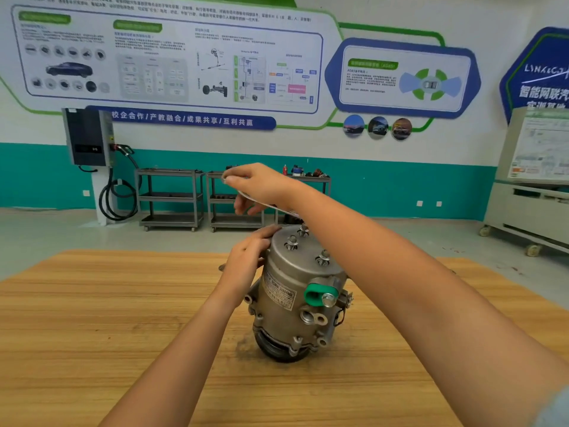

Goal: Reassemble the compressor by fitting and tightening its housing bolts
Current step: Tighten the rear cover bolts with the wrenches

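The grey metal compressor (295, 291) stands upright on the wooden table (123, 318), with a green cap (318, 294) on its side. Three bolts (291, 241) stick up from its flat top cover. My left hand (248, 257) rests against the cover's left rim, fingers laid flat over the edge. Above and behind the compressor, my right hand (261, 186) grips a thin silver wrench (246, 195). The wrench slants down to the right toward the rear bolt (303, 231); its far end is hidden by my forearm.
A small metal part (222, 267) lies on the table just behind my left hand. Across the floor stand two grey shelf carts (171, 198), a wall charger with a coiled cable (89, 137), and a white cabinet on wheels (529, 211) at right.
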The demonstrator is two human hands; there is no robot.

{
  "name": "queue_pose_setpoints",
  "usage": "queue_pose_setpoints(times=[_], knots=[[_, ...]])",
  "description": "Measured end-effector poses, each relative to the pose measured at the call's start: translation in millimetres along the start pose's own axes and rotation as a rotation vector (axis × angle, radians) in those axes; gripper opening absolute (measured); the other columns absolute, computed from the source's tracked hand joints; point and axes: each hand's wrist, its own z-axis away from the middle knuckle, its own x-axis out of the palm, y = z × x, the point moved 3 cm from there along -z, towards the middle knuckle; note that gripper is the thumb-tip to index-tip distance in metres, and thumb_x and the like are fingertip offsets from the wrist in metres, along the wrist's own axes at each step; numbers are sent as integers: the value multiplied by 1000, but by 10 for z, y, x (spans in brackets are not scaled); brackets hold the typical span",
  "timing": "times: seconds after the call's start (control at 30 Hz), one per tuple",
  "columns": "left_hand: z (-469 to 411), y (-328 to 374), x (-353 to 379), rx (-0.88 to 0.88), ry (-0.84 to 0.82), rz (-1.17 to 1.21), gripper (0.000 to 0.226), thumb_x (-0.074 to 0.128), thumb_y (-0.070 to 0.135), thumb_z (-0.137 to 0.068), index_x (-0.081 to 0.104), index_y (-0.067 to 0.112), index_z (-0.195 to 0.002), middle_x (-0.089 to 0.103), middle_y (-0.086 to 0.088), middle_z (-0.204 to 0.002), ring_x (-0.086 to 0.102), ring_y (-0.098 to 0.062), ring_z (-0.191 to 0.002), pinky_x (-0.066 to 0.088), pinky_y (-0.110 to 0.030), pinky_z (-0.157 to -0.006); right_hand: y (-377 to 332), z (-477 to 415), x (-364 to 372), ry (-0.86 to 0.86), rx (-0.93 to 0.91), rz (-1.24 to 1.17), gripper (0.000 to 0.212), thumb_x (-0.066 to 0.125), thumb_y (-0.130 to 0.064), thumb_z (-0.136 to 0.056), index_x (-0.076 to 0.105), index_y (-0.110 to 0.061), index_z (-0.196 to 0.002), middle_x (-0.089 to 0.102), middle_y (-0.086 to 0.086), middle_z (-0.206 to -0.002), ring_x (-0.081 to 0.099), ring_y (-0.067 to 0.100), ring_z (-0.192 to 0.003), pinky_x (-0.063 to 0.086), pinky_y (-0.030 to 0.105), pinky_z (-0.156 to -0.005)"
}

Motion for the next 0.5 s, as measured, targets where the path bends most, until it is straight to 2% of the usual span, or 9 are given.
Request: queue_pose_setpoints(times=[0.1, 0.23, 0.33, 0.43, 0.5], knots=[[-23, 63, 54, 13, -27, -33, 38, 38, 12, -93, 67, 35, -101, 69, 9, -105, 61, -7, -100, 49, -26, -82, 145, -106, -153, 59, 71, -110, 41, 37, -23, -102, 37, -9, -140, 64, 5, -76, 66, 13, -69, 55, 22, -62], [-37, 55, 74, 32, 20, 21, 34, 39, 12, -92, 69, 26, -97, 71, 6, -97, 63, -7, -94, 50, -19, -72, 364, -164, -355, 219, 131, -274, 43, 38, -18, -102, 33, -2, -141, 60, 7, -82, 65, 15, -67, 56, 20, -57], [-49, 28, 48, 33, 40, 48, 32, 40, 13, -92, 70, 22, -97, 69, 1, -102, 63, -14, -98, 50, -27, -77, 650, -117, -466, 347, 215, -357, 46, 41, -12, -100, 29, 1, -142, 58, 10, -83, 63, 16, -62, 54, 18, -51], [-56, -22, -26, 15, 61, 97, 34, 39, 14, -92, 72, 24, -91, 70, -2, -102, 63, -20, -99, 50, -35, -82, 1017, 59, -625, 541, 301, -502, 42, 46, -6, -98, 36, 5, -136, 55, 10, -78, 59, 11, -52, 50, 15, -46], [-59, -30, -50, 4, 72, 133, 35, 40, 15, -92, 73, 26, -87, 71, -2, -99, 63, -22, -98, 51, -37, -81, 1190, 215, -753, 662, 322, -557, 42, 49, -5, -95, 38, 1, -136, 56, 8, -76, 56, 11, -57, 51, 16, -50]])
